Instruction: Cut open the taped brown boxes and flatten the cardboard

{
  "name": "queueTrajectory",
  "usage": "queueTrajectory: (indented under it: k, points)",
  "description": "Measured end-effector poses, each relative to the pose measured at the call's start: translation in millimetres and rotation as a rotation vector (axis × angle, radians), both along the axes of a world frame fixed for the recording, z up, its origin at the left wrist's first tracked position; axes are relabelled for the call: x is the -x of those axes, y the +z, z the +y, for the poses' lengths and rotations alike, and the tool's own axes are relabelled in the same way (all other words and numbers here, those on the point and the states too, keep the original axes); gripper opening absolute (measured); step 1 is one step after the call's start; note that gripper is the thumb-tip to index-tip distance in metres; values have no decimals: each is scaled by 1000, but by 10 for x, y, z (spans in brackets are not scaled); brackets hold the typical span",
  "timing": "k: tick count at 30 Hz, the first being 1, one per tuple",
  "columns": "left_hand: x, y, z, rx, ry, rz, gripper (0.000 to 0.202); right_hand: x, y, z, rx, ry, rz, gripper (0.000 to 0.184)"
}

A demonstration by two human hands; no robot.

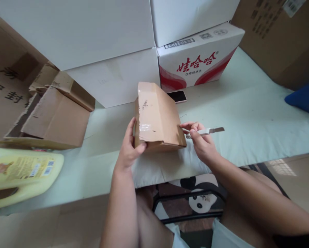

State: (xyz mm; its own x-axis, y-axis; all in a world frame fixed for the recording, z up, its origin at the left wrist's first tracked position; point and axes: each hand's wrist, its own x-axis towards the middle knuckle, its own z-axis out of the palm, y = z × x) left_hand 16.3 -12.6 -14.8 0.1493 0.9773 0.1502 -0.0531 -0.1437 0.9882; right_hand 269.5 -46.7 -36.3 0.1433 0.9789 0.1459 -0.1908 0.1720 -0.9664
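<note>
My left hand (130, 146) grips the small brown taped cardboard box (158, 117) at its eight o'clock corner, above the pale green tabletop (247, 113). At the box's three o'clock, my right hand (201, 141) pinches a slim silver craft knife (208, 131).

Your left hand (130, 146) is raised before you, palm turned inward, thumb pressed forward and fingers wrapped out of sight. Your right hand (201, 140) sits level with it and apart, fingers pinched in a pen-like grip, index finger reaching leftward. Both forearms are bare, the left rising nearly straight, the right slanting in from the lower right.
</note>
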Motion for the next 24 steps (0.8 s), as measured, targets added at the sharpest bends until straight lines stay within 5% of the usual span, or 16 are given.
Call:
queueTrajectory:
  k: [4,11,15,18,24]
  points:
    - [-62,-12,49,59,344,-77,58,-9,-19,49,173,-24,-81,37]
    - [-57,23,134,139,713,-23,41,14,-145,66,335,192,-155,29]
    - [-23,75,141,299,714,-22,56,37,-92,24,193,215,-96,29]
    - [-2,36,149,372,606,108,42,34,-33,10,145,203,-46,33]
    - [7,-59,170,200,667,214,14,22,39,9,3,250,-198,36]
